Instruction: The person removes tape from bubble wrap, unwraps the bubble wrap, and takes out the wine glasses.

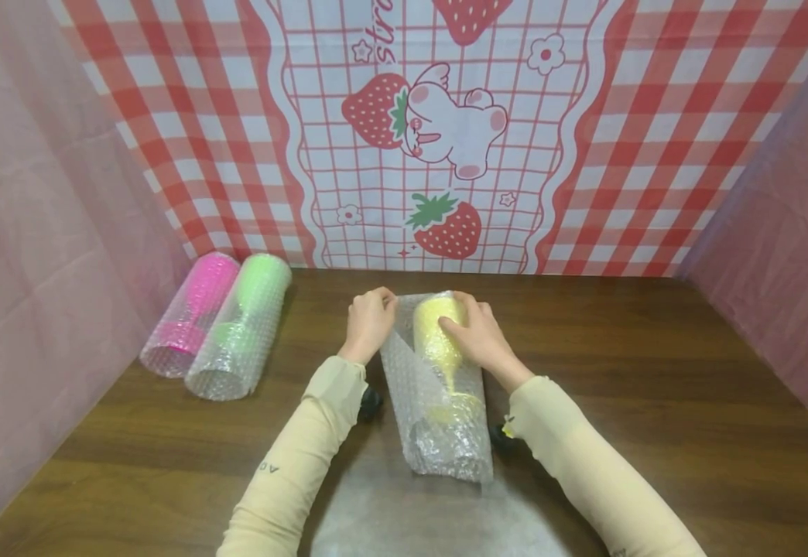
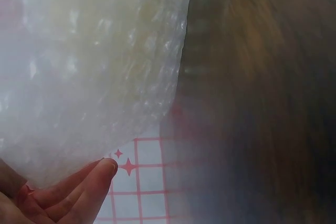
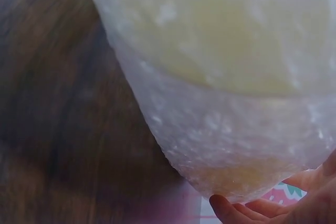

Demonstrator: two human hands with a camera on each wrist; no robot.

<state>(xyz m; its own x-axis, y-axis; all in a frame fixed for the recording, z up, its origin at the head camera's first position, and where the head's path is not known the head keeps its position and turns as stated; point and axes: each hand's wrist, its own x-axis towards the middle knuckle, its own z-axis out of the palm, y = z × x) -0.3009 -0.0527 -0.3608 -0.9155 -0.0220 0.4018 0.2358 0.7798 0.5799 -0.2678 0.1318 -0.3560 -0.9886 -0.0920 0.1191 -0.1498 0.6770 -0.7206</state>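
Note:
A yellow stemmed goblet (image 1: 437,333) lies on its side in a sheet of clear bubble wrap (image 1: 414,402), its wide bowl toward the back. At the back left corner of the wrap, my left hand (image 1: 371,321) pinches the loose edge. My right hand (image 1: 484,336) grips the bowl end through the wrap, thumb on top and fingers around the far right side. In the left wrist view, fingertips (image 2: 107,166) hold the sheet's edge. The right wrist view shows fingers (image 3: 223,208) against the end of the wrapped bundle. Plastic blurs the goblet's outline.
Pink (image 1: 212,290) and green (image 1: 254,286) goblets, each rolled in bubble wrap, lie side by side at the table's back left. A strawberry-patterned cloth (image 1: 446,170) hangs behind the brown wooden table (image 1: 620,363). Pink curtains (image 1: 780,247) flank both sides.

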